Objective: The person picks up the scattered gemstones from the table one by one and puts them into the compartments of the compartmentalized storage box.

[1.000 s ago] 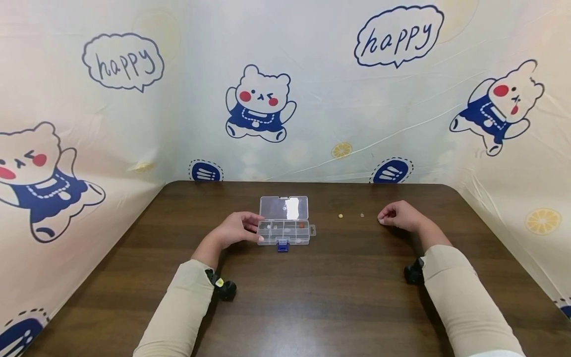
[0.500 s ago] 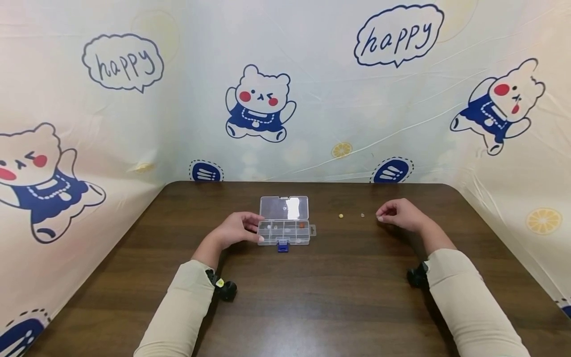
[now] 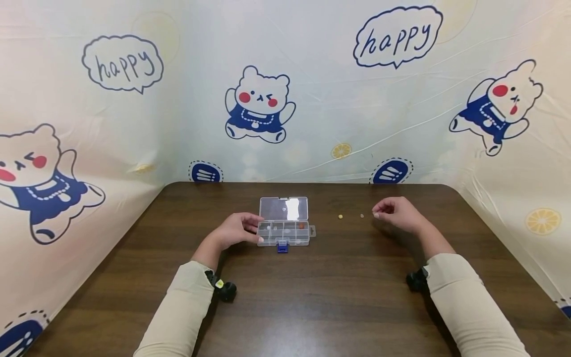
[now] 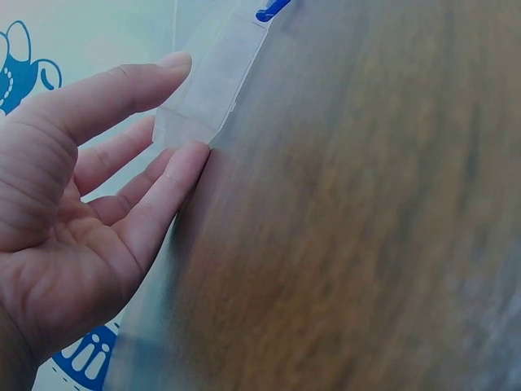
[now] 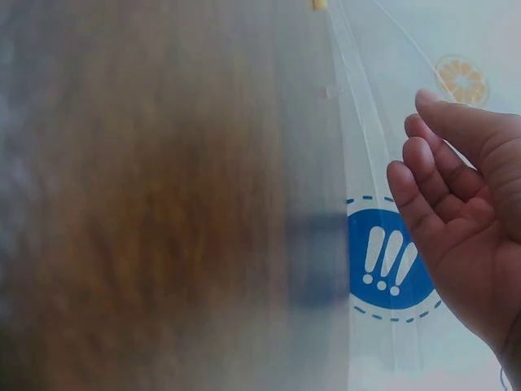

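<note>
A clear plastic compartment box (image 3: 290, 243) stands on the table with its lid (image 3: 272, 208) raised at the back and a blue latch (image 3: 282, 247) at the front. My left hand (image 3: 236, 230) grips its left end, thumb at the front corner and fingers toward the back; the left wrist view shows fingertips against the box wall (image 4: 216, 90). A few small pieces lie in compartments, including an orange one (image 3: 301, 225). Right of the box, my right hand (image 3: 397, 212) pinches a tiny pale piece between thumb and forefinger, mostly hidden by the fingertips, just above the table.
A small yellow piece (image 3: 340, 216) and a tiny pinkish one (image 3: 362, 215) lie on the brown wooden table (image 3: 303, 302), between the box and my right hand. Behind the table's far edge hangs a printed cloth (image 3: 312, 124), which also covers both sides.
My right hand has risen slightly off the table and shifted a little left, with the tiny pale piece in its fingertips. The left hand and the box have stayed put.
</note>
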Action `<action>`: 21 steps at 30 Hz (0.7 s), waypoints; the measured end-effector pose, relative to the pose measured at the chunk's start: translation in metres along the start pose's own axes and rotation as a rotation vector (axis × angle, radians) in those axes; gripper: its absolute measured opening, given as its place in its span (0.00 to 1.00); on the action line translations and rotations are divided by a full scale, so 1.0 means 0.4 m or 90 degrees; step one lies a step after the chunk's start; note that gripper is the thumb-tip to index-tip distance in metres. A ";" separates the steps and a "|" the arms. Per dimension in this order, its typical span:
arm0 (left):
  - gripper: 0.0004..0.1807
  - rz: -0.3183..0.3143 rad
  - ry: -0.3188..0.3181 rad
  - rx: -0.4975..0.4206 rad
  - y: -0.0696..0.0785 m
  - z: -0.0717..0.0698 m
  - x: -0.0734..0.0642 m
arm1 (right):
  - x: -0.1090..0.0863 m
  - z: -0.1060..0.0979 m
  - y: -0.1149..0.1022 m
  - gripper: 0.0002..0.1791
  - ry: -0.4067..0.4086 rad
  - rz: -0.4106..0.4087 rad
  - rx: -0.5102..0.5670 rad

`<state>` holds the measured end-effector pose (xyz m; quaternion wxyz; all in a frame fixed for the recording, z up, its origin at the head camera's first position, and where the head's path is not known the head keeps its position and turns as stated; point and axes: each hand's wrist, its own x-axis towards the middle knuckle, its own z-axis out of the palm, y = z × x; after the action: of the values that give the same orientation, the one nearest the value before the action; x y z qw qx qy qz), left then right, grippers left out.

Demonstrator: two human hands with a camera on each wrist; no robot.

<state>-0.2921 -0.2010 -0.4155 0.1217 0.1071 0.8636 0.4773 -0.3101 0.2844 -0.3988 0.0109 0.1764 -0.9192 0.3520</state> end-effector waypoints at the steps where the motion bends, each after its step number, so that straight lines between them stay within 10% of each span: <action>1: 0.35 0.001 0.000 0.000 0.000 -0.001 0.000 | 0.000 0.000 -0.003 0.08 0.005 0.002 0.001; 21: 0.34 0.004 0.001 -0.010 -0.002 0.001 -0.002 | -0.014 0.016 -0.102 0.07 0.015 -0.045 0.019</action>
<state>-0.2912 -0.2013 -0.4162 0.1204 0.1090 0.8597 0.4842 -0.2905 0.2539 -0.3781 0.0315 0.2047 -0.9069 0.3670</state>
